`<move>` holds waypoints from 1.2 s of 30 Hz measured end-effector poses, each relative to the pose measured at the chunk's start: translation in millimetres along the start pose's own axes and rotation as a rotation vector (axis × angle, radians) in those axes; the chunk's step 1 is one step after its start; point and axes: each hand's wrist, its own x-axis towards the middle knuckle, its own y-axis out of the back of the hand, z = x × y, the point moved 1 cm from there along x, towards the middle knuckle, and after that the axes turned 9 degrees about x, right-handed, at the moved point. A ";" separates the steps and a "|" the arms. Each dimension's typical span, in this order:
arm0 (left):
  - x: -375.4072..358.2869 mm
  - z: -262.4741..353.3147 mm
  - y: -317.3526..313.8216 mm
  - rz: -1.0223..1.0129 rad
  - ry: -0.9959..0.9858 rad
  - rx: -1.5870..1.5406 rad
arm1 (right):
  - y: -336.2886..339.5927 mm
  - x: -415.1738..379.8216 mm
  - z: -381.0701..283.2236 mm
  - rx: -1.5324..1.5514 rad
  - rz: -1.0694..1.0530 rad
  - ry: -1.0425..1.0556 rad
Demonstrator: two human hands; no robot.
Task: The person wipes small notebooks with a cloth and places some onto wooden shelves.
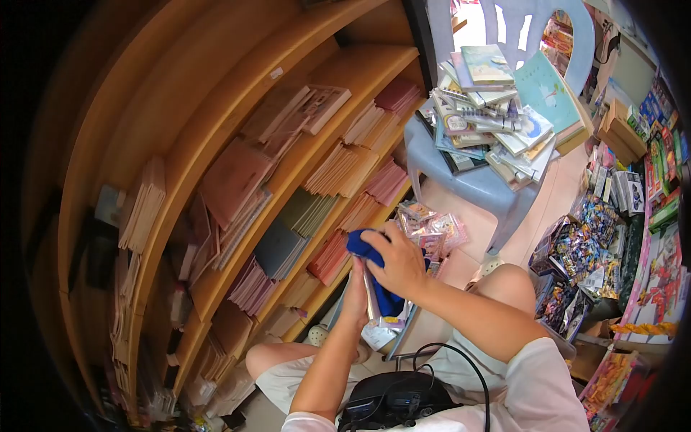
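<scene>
My right hand (399, 265) is closed on a dark blue cloth (389, 302), whose folds hang below the fingers and bunch up over the top. My left hand (353, 295) grips a thin book-like item (371, 297) from its left side, seen nearly edge-on. The cloth lies against that item, and its cover is hidden behind the cloth and hands. Both hands are above my lap, in front of the wooden shelves.
Wooden shelves (317, 180) with stacks of paper and notebooks fill the left. A grey-blue plastic chair (461, 176) carries a pile of notebooks (489, 72). Plastic-wrapped packets (432, 223) lie on the floor. Boxes of shiny packets (583, 245) stand at right.
</scene>
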 end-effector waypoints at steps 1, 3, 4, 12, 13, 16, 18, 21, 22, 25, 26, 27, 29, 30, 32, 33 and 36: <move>-4.8 -2.8 -1.2 0.008 0.080 0.008 | 1.8 4.2 3.0 -0.008 0.026 -0.078; -13.1 -17.4 -0.8 -0.049 0.088 0.090 | 8.7 18.6 24.1 -0.115 0.063 -0.214; -17.0 -22.5 0.1 -0.069 0.068 0.049 | 9.9 24.8 41.0 -0.090 0.123 -0.280; -22.2 14.3 18.1 -0.356 -0.132 -0.413 | 15.5 20.7 34.4 0.142 0.134 -0.052; -19.8 14.8 19.9 -0.251 -0.148 -0.342 | 10.3 11.2 22.7 0.135 0.021 -0.073; -14.4 13.7 23.2 -0.014 -0.194 -0.173 | -9.5 -8.3 11.5 0.010 -0.341 -0.223; -8.6 8.6 39.8 0.063 -0.236 -0.202 | -23.0 -19.3 15.5 0.009 -0.443 -0.241; -4.0 12.9 60.5 0.071 -0.315 -0.264 | -26.3 -25.6 10.8 0.088 -0.717 -0.344; -7.0 19.4 61.3 0.075 -0.318 -0.261 | -29.3 -28.0 10.8 0.085 -0.760 -0.300; -15.6 34.5 64.4 0.050 -0.339 -0.325 | -28.3 -31.9 19.1 -0.103 -1.090 -0.396; -17.5 37.3 65.6 0.034 -0.347 -0.357 | -30.3 -33.9 26.5 -0.270 -1.238 -0.400; -19.1 39.3 65.6 0.013 -0.339 -0.356 | -30.4 -34.3 33.0 -0.295 -1.145 -0.419; -22.7 40.5 65.3 -0.025 -0.332 -0.364 | -27.0 -32.0 39.1 -0.352 -0.964 -0.450; -19.5 32.1 74.0 -0.068 -0.319 -0.336 | -26.3 -24.9 41.7 -0.289 -0.851 -0.514; -21.0 23.3 67.1 -0.111 -0.309 -0.338 | -23.6 -14.2 35.5 -0.098 -0.630 -0.570; -20.5 15.1 68.6 -0.165 -0.319 -0.312 | -29.9 -17.3 42.1 0.002 -0.525 -0.605; -26.2 4.2 50.5 -0.087 -0.235 -0.411 | -76.6 -47.1 86.8 0.532 -0.368 -0.701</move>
